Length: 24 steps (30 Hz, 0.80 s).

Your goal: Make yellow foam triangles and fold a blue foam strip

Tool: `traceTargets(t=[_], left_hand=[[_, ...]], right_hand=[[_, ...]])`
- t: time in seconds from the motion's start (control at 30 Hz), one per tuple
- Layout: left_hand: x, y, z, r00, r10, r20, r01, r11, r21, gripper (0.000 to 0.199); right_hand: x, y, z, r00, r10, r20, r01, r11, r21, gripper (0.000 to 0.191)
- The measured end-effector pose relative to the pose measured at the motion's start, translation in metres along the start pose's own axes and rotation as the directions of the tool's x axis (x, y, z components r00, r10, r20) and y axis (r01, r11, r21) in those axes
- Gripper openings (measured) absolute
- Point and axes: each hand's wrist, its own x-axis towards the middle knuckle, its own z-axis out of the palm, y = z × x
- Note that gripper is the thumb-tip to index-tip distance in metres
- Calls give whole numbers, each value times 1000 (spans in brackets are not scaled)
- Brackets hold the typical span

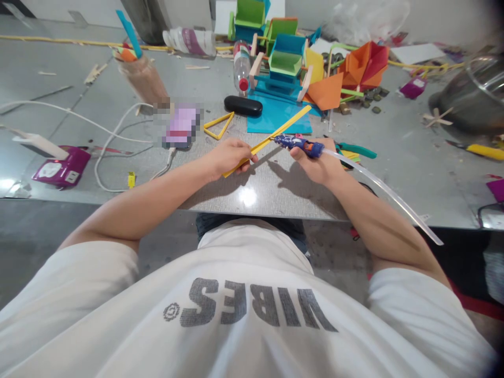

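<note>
My left hand [235, 156] pinches the near end of a long yellow strip [289, 120], which slants up and away to the right above the table. In my right hand [321, 163] is a blue glue gun [301, 145], its nozzle at the middle of the strip; I cannot tell whether it touches. A long clear glue stick [388, 189] trails from the gun's back over my right forearm. Just beyond my left hand lies a yellow triangle frame [219, 126]. Pliers with teal handles [358, 150] lie beside my right hand, partly hidden by it.
A blue sheet [271, 122], a black case [243, 106] and a phone [181, 126] with a white cable lie ahead. Behind them stand a green and blue model [285, 63], a bottle [241, 65] and orange folded paper [362, 68]. A purple power socket [62, 166] sits at left.
</note>
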Motion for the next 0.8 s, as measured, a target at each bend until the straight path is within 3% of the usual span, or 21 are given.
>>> traceTargets(t=[0.2, 0.47, 0.8], left_hand=[[0, 0, 0, 1000, -5, -16, 4, 1000, -10, 28], [-1, 1, -1, 1000, 21, -20, -21, 1000, -1, 28], [-1, 1, -1, 1000, 11, -14, -11, 1000, -5, 29]], right_hand=[[1, 2, 2, 998, -60, -22, 60, 998, 27, 83], [2, 14, 6, 995, -35, -98, 38, 999, 27, 81], [1, 9, 4, 995, -64, -71, 64, 998, -5, 79]])
